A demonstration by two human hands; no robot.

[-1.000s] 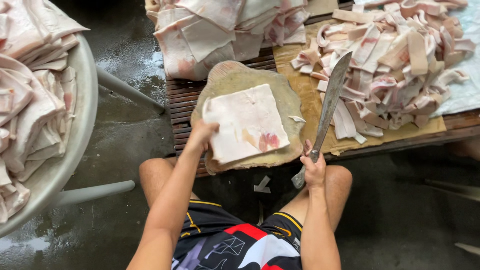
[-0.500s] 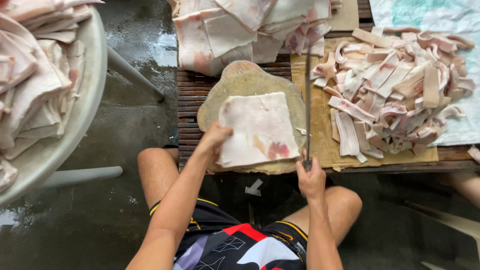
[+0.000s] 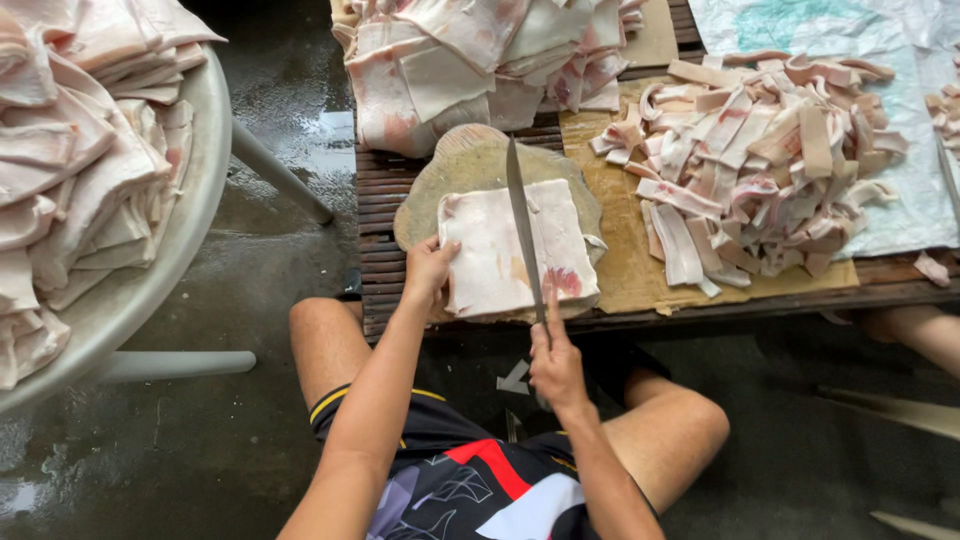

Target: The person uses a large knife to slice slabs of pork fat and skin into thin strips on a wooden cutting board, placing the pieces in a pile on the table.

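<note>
Head view looks straight down on a round wooden chopping block (image 3: 440,190) set on the slatted counter (image 3: 375,215); on the block lies a pale slab of pork skin and fat (image 3: 490,255), roughly square, with a red patch at its corner nearest the person. The left hand (image 3: 430,268) lies at the slab's left edge, fingers curled down on it, pinning it to the block; the right hand (image 3: 555,365) is closed round the handle of a long knife (image 3: 523,225), whose blade stands edge-down along the slab, a little right of its middle.

By its look the slab is soft, limp and greasy — likely to slide under the blade and to droop if lifted by one corner; I judge it best held flat under spread fingers near an edge, well off the blade's line.

Right of the block a heap of cut strips (image 3: 760,160) rests on brown cardboard (image 3: 625,265); beyond that lies a white sheet with a blue-green patch (image 3: 790,25). Behind the block more slabs (image 3: 470,60) are stacked; left of it, a big pale basin (image 3: 150,270) holds others.
</note>
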